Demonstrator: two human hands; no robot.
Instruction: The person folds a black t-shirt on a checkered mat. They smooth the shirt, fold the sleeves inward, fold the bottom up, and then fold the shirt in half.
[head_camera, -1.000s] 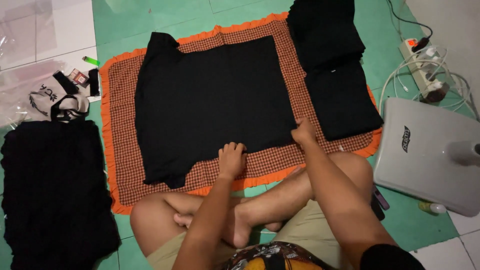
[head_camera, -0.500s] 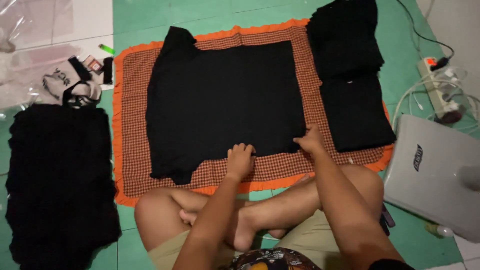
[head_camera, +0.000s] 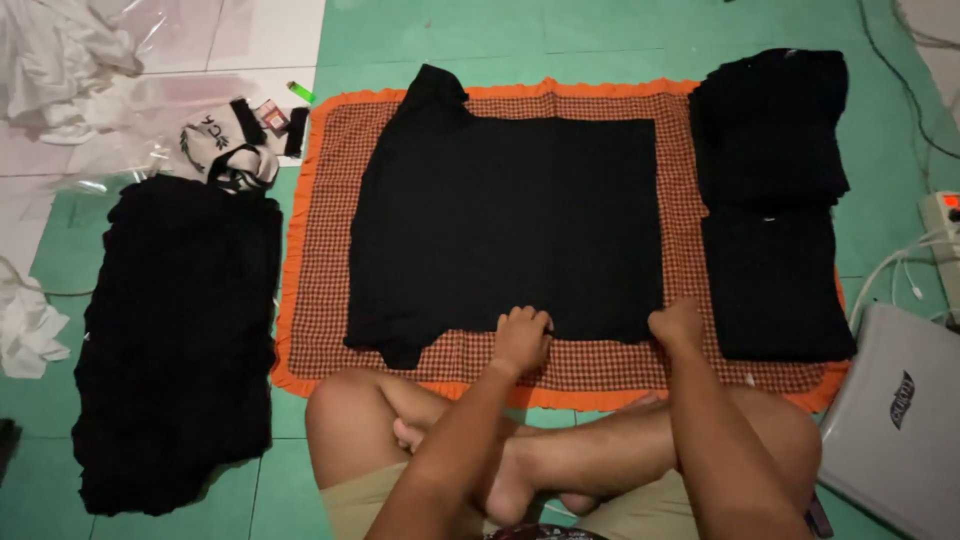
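Both the left hand (head_camera: 522, 338) and the right hand (head_camera: 677, 325) pinch the near hem of the black shirt (head_camera: 505, 225), lying flat on the checked mat (head_camera: 320, 250). Its right side looks folded in; the left sleeve remains spread. Folded shirts (head_camera: 770, 200) sit stacked at right.

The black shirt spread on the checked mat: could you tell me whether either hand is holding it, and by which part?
Both the left hand and right hand pinch the near edge of the flat black fabric shirt.

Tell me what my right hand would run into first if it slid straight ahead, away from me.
Your right hand is already at the near edge of the black garment on the checked mat, so it would probably cross that cloth first.
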